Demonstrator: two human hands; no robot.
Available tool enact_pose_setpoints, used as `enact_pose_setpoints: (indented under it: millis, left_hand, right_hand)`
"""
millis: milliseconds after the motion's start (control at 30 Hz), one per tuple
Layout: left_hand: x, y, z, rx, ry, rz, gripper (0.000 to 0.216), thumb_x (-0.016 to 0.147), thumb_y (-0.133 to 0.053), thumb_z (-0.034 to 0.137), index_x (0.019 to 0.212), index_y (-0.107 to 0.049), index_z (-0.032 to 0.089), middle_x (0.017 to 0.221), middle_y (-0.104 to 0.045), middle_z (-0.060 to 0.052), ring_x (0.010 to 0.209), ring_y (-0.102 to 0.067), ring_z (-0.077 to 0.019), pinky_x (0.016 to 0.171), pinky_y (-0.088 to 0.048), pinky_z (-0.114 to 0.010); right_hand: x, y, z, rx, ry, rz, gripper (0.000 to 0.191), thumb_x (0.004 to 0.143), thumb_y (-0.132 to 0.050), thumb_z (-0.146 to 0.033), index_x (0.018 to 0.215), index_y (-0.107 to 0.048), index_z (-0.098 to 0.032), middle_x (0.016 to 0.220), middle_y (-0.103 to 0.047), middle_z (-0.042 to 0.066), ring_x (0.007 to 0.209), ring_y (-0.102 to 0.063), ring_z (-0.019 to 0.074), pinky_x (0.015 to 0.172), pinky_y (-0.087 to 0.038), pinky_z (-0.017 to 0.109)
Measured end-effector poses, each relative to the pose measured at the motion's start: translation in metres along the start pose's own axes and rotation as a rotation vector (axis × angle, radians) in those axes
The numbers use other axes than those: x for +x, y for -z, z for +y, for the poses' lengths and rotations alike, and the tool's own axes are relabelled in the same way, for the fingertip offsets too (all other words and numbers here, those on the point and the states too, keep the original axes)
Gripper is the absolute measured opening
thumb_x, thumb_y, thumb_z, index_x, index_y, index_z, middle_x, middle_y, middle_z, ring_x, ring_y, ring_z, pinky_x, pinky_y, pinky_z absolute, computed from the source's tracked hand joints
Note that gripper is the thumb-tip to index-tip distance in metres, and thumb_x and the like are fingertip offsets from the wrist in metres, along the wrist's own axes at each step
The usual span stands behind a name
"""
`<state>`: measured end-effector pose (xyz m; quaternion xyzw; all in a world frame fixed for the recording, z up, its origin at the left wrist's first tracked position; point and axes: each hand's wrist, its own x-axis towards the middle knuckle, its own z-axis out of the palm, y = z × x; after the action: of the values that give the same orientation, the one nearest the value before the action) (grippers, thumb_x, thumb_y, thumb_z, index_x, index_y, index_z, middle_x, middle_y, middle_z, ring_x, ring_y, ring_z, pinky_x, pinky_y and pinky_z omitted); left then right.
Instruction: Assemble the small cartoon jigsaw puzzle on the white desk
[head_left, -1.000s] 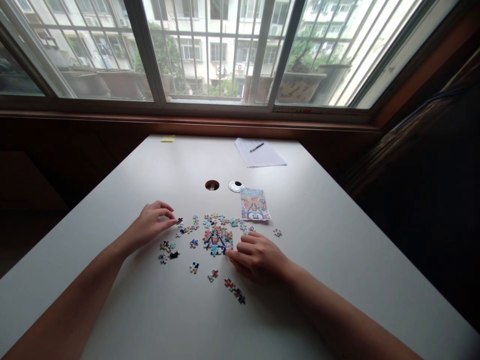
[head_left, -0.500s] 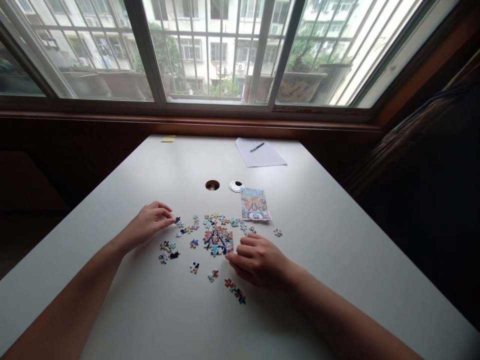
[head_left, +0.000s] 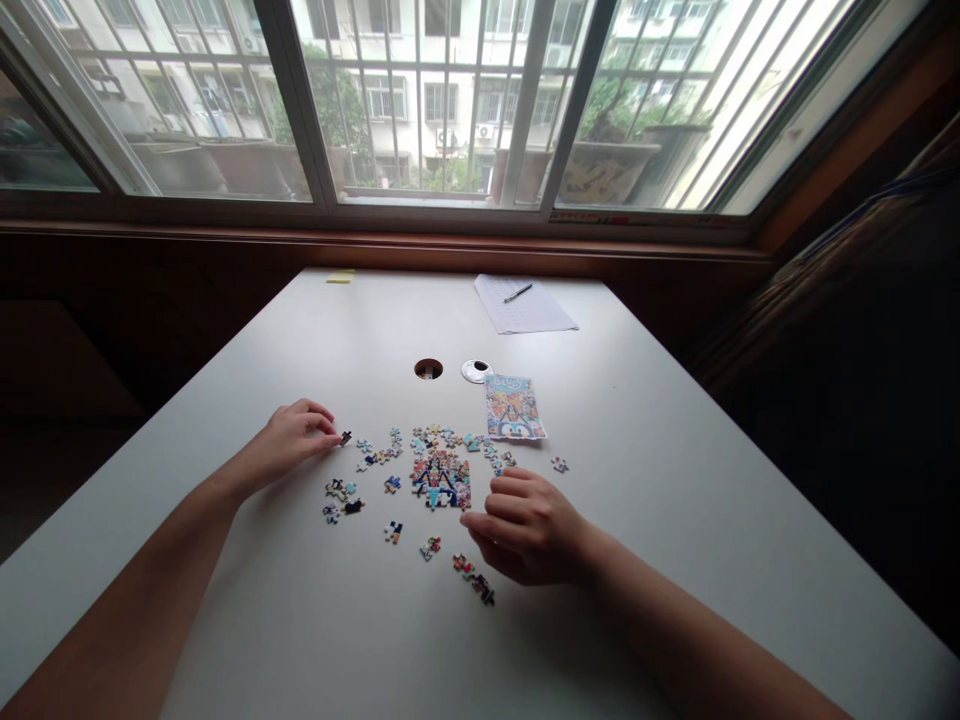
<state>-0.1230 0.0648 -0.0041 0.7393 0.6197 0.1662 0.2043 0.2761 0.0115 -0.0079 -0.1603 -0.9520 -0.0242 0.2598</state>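
Note:
Left of the loose pieces, my left hand (head_left: 298, 435) pinches a dark puzzle piece (head_left: 346, 438) between thumb and fingertips. My right hand (head_left: 529, 525) is closed, its fingers curled at the lower right of a partly joined puzzle (head_left: 441, 481); whatever its fingertips hold, if anything, is too small to make out. Loose pieces (head_left: 430, 434) lie in an arc behind the joined part. More pieces (head_left: 340, 490) sit to its left, and a short row (head_left: 474, 579) lies in front.
A picture card (head_left: 515, 408) of the puzzle lies behind my right hand, by a round cover (head_left: 477, 371) and an open hole (head_left: 429, 369) in the white table (head_left: 300, 620). Paper (head_left: 517, 312) with a pen (head_left: 518, 293) and a yellow note (head_left: 340, 276) lie at the far edge.
My left hand has drawn a dark piece leftward, away from the loose pieces. My right hand has shifted slightly away from the joined puzzle. The whole view has moved a little.

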Motion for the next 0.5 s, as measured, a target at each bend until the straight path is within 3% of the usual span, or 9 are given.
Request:
enact_pose_setpoints:
  millis: [500]
  left_hand:
    - [-0.0017,-0.0011,0.0002,0.011,0.025,-0.029,0.045,0.083,-0.063,0.068,0.086,-0.079,0.025,0.120,-0.062,-0.008,0.115,-0.053,-0.0317,0.103,-0.046,-0.044]
  right_hand:
    - [-0.0069,-0.0085,0.0038,0.033,-0.063,0.061,0.009,0.092,-0.058,-0.021,0.093,-0.066,-0.022,0.066,-0.054,0.000,0.064,-0.041,0.0168,0.063,-0.029,0.035]
